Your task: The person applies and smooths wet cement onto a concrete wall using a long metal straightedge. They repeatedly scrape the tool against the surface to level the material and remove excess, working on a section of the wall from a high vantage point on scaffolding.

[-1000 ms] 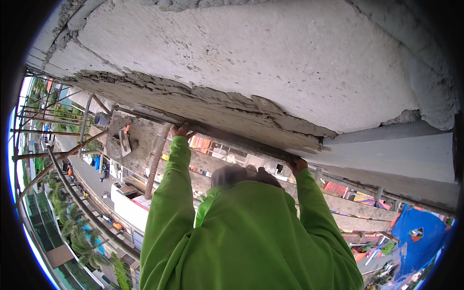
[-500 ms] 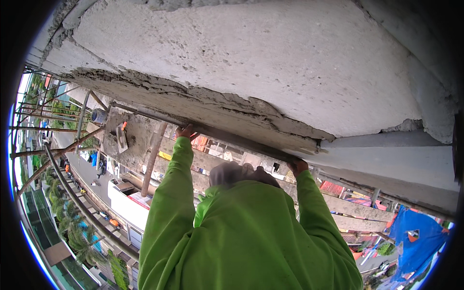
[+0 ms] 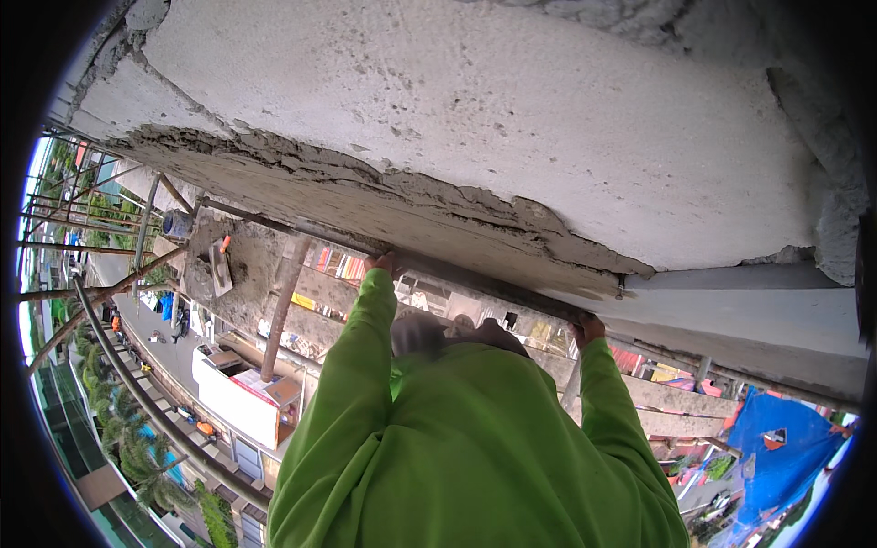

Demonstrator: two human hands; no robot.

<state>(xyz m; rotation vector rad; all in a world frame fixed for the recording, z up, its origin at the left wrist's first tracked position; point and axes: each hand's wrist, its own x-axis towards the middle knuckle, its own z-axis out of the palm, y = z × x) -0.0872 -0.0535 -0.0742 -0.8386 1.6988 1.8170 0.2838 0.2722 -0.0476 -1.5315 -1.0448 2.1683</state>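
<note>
Where a long dark bar [image 3: 493, 289] runs along the low edge of a big pale wall [image 3: 475, 119], two hands hold it. The left hand [image 3: 381, 263] is near the middle of the bar, and the right hand [image 3: 586, 327] is at its right end. Both have their fingers bent onto the bar, but I cannot tell how hard they squeeze, as some fingers are hidden. Both arms wear green sleeves [image 3: 373, 306] and come up from below the bar. Just above the bar, the wall has a rough, cracked edge [image 3: 393, 183]. Below the left part of the bar, a trowel [image 3: 220, 272] with an orange handle lies on a dusty board [image 3: 251, 283]. A bucket [image 3: 176, 222] is just past the bar's left end. Far below the bar, off to its right, hangs a big blue sheet [image 3: 786, 466]
</note>
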